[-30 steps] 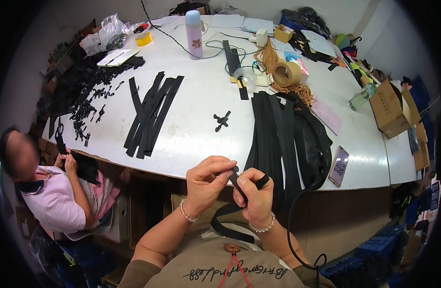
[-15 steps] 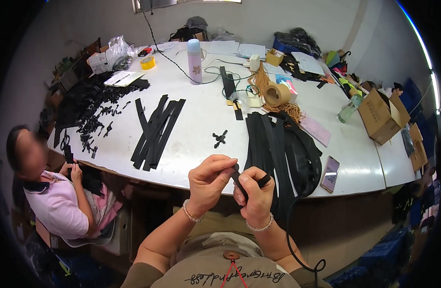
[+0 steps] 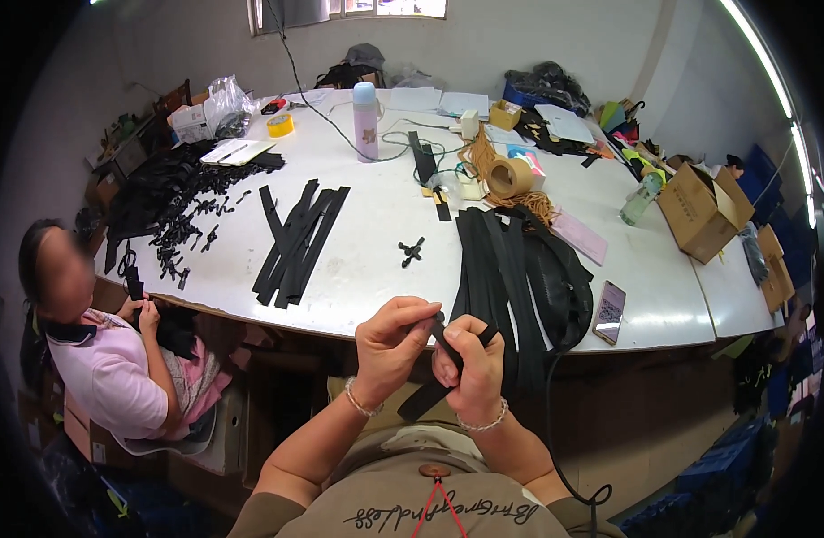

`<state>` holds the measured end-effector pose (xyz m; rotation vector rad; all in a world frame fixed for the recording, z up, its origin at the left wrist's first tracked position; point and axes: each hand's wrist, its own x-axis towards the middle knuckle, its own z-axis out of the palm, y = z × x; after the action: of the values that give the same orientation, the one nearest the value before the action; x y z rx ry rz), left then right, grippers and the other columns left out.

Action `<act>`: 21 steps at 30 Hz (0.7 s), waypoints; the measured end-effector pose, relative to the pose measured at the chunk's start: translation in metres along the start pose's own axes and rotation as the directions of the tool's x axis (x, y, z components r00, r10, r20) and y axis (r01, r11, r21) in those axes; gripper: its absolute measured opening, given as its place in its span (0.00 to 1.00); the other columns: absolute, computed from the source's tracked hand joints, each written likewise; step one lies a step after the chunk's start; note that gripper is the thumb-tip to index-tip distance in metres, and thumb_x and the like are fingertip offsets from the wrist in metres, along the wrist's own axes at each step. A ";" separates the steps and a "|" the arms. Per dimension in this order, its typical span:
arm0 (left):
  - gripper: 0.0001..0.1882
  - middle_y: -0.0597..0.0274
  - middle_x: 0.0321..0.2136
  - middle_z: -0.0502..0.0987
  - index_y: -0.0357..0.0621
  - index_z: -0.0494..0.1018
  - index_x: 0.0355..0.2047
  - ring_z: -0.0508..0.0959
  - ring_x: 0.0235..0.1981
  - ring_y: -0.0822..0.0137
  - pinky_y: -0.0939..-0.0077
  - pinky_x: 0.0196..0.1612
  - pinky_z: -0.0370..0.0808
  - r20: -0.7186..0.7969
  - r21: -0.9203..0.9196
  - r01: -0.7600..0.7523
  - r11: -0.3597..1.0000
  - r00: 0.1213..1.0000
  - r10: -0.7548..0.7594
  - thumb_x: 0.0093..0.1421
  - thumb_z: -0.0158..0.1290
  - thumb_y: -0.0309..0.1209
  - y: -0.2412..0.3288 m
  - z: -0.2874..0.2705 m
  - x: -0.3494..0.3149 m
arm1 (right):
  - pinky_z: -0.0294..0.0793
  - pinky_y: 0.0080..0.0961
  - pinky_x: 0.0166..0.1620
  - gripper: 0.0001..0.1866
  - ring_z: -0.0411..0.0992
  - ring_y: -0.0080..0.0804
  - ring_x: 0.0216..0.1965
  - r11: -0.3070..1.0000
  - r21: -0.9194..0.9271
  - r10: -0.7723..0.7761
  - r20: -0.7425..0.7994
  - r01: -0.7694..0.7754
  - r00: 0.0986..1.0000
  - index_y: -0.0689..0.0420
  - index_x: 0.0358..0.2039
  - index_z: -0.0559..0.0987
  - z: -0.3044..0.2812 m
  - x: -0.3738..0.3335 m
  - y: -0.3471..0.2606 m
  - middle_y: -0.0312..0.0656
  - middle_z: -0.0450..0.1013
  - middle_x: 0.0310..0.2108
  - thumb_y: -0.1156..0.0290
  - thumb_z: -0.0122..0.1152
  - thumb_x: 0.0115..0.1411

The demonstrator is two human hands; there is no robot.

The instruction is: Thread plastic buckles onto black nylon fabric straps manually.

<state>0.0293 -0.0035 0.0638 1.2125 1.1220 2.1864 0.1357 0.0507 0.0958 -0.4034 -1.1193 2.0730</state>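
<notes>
Beaded bracelets (image 3: 362,400), brown sleeves (image 3: 274,515), red cord (image 3: 427,507)

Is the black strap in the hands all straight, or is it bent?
Bent. One stretch of the black strap slants between the left hand and right hand; another hangs below, slanting the other way.

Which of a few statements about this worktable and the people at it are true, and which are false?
1. The left hand and right hand both grip a black strap. True.
2. The smartphone lies to the left of the black bag. False: it lies to the bag's right.
3. A pale purple bottle with a blue cap stands upright on the white table. True.
4. The yellow tape roll sits beside the open cardboard box. False: the roll is at the table's far left, the box at the right.
5. The seated co-worker wears a pale pink top. True.
</notes>
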 end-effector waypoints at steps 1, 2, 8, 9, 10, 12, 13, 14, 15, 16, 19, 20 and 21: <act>0.13 0.58 0.37 0.73 0.35 0.75 0.39 0.73 0.36 0.74 0.86 0.38 0.70 0.003 -0.003 -0.005 1.000 1.000 0.005 0.54 0.50 0.13 0.001 0.001 -0.002 | 0.52 0.15 0.12 0.12 0.53 0.17 0.07 1.000 0.012 0.005 -0.003 -0.005 1.000 0.59 0.17 0.66 0.001 -0.003 0.000 0.34 0.59 0.07 0.75 0.46 0.57; 0.13 0.58 0.36 0.73 0.36 0.75 0.39 0.72 0.36 0.75 0.86 0.37 0.69 0.001 0.005 -0.019 1.000 1.000 0.019 0.53 0.50 0.13 0.001 0.002 -0.005 | 0.52 0.15 0.12 0.12 0.53 0.17 0.07 1.000 0.009 -0.001 -0.003 0.001 1.000 0.59 0.17 0.66 0.001 -0.006 0.000 0.34 0.59 0.07 0.75 0.46 0.57; 0.14 0.59 0.35 0.72 0.36 0.75 0.40 0.72 0.34 0.75 0.88 0.34 0.69 0.049 0.087 -0.057 0.995 0.997 0.053 0.52 0.50 0.12 0.008 -0.003 -0.012 | 0.51 0.15 0.12 0.12 0.52 0.17 0.07 0.999 0.003 0.034 -0.021 -0.034 0.999 0.59 0.17 0.66 -0.001 -0.015 0.000 0.34 0.58 0.07 0.74 0.46 0.58; 0.15 0.59 0.35 0.72 0.36 0.75 0.40 0.72 0.34 0.76 0.88 0.33 0.68 0.073 0.110 -0.052 0.993 0.996 0.044 0.52 0.51 0.12 0.008 -0.004 -0.013 | 0.51 0.15 0.12 0.12 0.52 0.17 0.07 0.999 0.018 0.044 -0.022 -0.043 0.999 0.59 0.17 0.66 -0.001 -0.016 0.000 0.33 0.58 0.07 0.74 0.47 0.58; 0.15 0.59 0.35 0.72 0.36 0.75 0.40 0.72 0.34 0.76 0.88 0.33 0.68 0.071 0.110 -0.049 0.993 0.997 0.041 0.52 0.51 0.12 0.007 -0.004 -0.013 | 0.51 0.15 0.12 0.12 0.52 0.17 0.07 0.998 0.034 0.055 -0.023 -0.054 0.998 0.59 0.17 0.67 -0.001 -0.016 0.000 0.33 0.58 0.07 0.73 0.47 0.58; 0.14 0.59 0.35 0.72 0.36 0.75 0.40 0.72 0.33 0.76 0.88 0.33 0.69 0.079 0.113 -0.073 0.991 0.995 0.064 0.52 0.51 0.13 0.004 -0.005 -0.014 | 0.51 0.15 0.12 0.12 0.52 0.17 0.07 0.998 0.029 0.058 -0.030 -0.057 0.998 0.59 0.18 0.67 -0.003 -0.017 0.004 0.33 0.58 0.07 0.73 0.47 0.58; 0.14 0.59 0.35 0.72 0.36 0.75 0.40 0.72 0.33 0.76 0.88 0.33 0.69 0.078 0.114 -0.068 0.991 0.995 0.059 0.52 0.51 0.13 0.003 -0.004 -0.014 | 0.51 0.15 0.12 0.11 0.52 0.17 0.07 0.998 0.024 0.055 -0.036 -0.054 0.998 0.59 0.18 0.68 -0.004 -0.015 0.006 0.33 0.58 0.07 0.73 0.47 0.58; 0.14 0.59 0.35 0.72 0.36 0.75 0.39 0.73 0.33 0.76 0.88 0.32 0.70 0.043 0.096 -0.054 0.994 0.998 0.050 0.52 0.51 0.13 0.001 -0.002 -0.015 | 0.51 0.15 0.12 0.11 0.52 0.17 0.07 0.998 0.026 0.060 -0.039 -0.059 0.997 0.59 0.18 0.68 -0.006 -0.014 0.009 0.33 0.58 0.07 0.73 0.47 0.58; 0.13 0.59 0.36 0.72 0.35 0.75 0.39 0.73 0.32 0.77 0.89 0.32 0.70 0.008 0.078 -0.040 0.996 0.999 0.040 0.53 0.52 0.13 -0.001 -0.001 -0.015 | 0.52 0.15 0.12 0.11 0.52 0.17 0.07 0.997 0.045 0.066 -0.053 -0.063 0.996 0.59 0.19 0.68 -0.007 -0.013 0.014 0.33 0.58 0.07 0.72 0.47 0.58; 0.13 0.59 0.36 0.72 0.35 0.75 0.39 0.73 0.32 0.77 0.89 0.32 0.70 0.004 0.081 -0.030 0.996 1.000 0.030 0.53 0.52 0.13 -0.003 0.000 -0.017 | 0.52 0.15 0.12 0.11 0.52 0.17 0.07 0.995 0.066 0.074 -0.069 -0.069 0.995 0.59 0.19 0.68 -0.009 -0.012 0.017 0.32 0.57 0.07 0.72 0.48 0.58; 0.13 0.58 0.36 0.73 0.33 0.75 0.38 0.73 0.32 0.77 0.88 0.32 0.71 -0.101 0.065 0.105 0.992 0.990 -0.098 0.52 0.51 0.13 -0.009 0.000 -0.022 | 0.52 0.15 0.12 0.11 0.52 0.17 0.07 0.988 0.099 0.131 -0.095 -0.122 0.987 0.59 0.19 0.68 -0.012 -0.008 0.024 0.32 0.57 0.07 0.71 0.48 0.58; 0.12 0.59 0.36 0.73 0.33 0.75 0.38 0.73 0.31 0.77 0.89 0.32 0.71 -0.118 0.087 0.123 0.989 0.987 -0.112 0.52 0.51 0.13 -0.011 -0.001 -0.024 | 0.52 0.15 0.12 0.11 0.52 0.17 0.07 0.986 0.104 0.140 -0.100 -0.130 0.985 0.59 0.19 0.68 -0.014 -0.006 0.025 0.32 0.57 0.07 0.71 0.48 0.58; 0.12 0.59 0.36 0.73 0.33 0.75 0.38 0.73 0.30 0.78 0.90 0.31 0.71 -0.136 0.108 0.141 0.984 0.983 -0.125 0.53 0.51 0.14 -0.014 -0.002 -0.024 | 0.52 0.15 0.12 0.11 0.52 0.17 0.07 0.986 0.093 0.149 -0.108 -0.139 0.983 0.59 0.19 0.68 -0.015 -0.005 0.027 0.32 0.57 0.07 0.71 0.48 0.58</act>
<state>0.0407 -0.0117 0.0395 1.0224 1.3610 2.1481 0.1356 0.0464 0.0645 -0.5693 -0.9543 2.1851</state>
